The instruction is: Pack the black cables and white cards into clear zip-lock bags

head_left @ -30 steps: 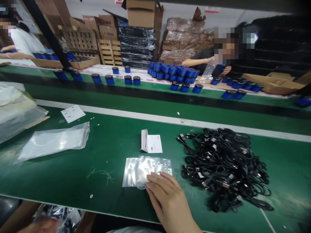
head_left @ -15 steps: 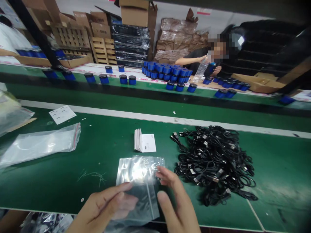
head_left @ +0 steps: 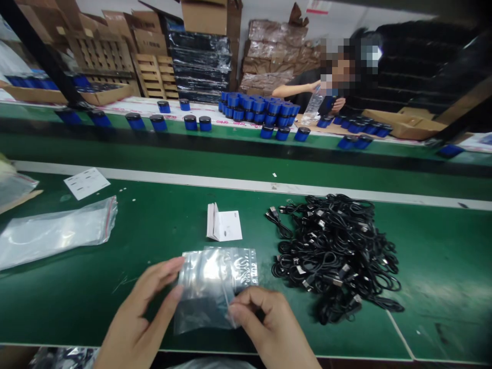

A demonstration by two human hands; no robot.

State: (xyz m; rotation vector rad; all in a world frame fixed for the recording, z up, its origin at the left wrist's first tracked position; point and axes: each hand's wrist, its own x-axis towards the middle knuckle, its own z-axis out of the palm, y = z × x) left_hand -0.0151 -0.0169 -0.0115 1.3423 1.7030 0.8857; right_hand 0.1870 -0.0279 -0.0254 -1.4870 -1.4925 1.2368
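Observation:
Clear plastic zip bags [head_left: 207, 274] lie overlapped at the front of the green table. My right hand [head_left: 265, 320] pinches the right edge of the upper bag between thumb and forefinger. At the bag's left edge is my left hand [head_left: 142, 307], its thumb and fingers apart and the fingertips at or against the plastic. Just beyond the bags, a small folded stack of white leaflets [head_left: 225, 225] stands partly open. A heap of coiled black USB cables [head_left: 338, 256] lies to the right of my right hand.
More clear bags [head_left: 57, 230] and a printed white sheet [head_left: 87, 183] lie on the left. Behind a pale strip, a raised shelf holds many blue jars with black lids [head_left: 259, 110]. Across it a person [head_left: 300, 89] handles a clear bottle [head_left: 313, 107]. Cartons and pallets stand behind.
My right hand has closed its thumb and forefinger on the bag's edge. My left hand has drawn back left from over the bag, its fingers spreading. The view has shifted slightly.

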